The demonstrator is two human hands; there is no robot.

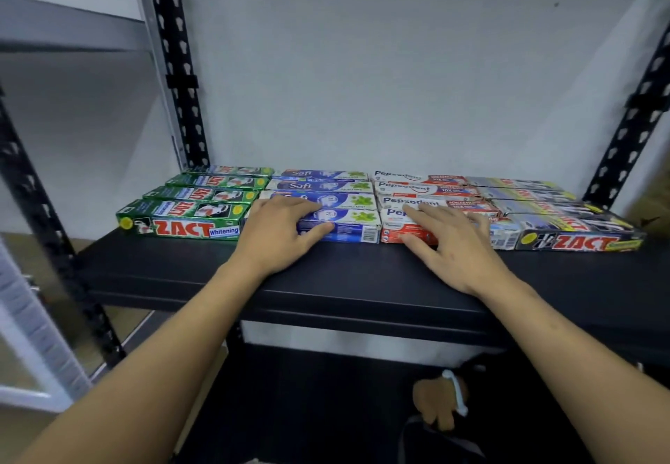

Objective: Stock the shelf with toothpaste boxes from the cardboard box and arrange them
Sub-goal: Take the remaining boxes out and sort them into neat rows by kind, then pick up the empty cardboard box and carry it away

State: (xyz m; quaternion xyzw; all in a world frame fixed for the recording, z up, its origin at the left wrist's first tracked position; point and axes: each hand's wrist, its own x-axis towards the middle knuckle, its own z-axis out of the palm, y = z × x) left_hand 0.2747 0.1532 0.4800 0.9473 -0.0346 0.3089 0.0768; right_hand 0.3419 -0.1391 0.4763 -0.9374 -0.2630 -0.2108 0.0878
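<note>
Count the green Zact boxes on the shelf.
4 green Zact boxes, all in the leftmost column of the shelf: front, second, third, rear. Any behind could be hidden.

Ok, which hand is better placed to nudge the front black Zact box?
Likely right hand: it rests on the front Pepsodent box, next to the black Zact box; left hand lies on the Safi box.

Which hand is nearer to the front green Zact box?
Left. The left hand rests on the blue Safi box beside the green Zact box; the right hand lies on the Pepsodent box, farther right.
</note>
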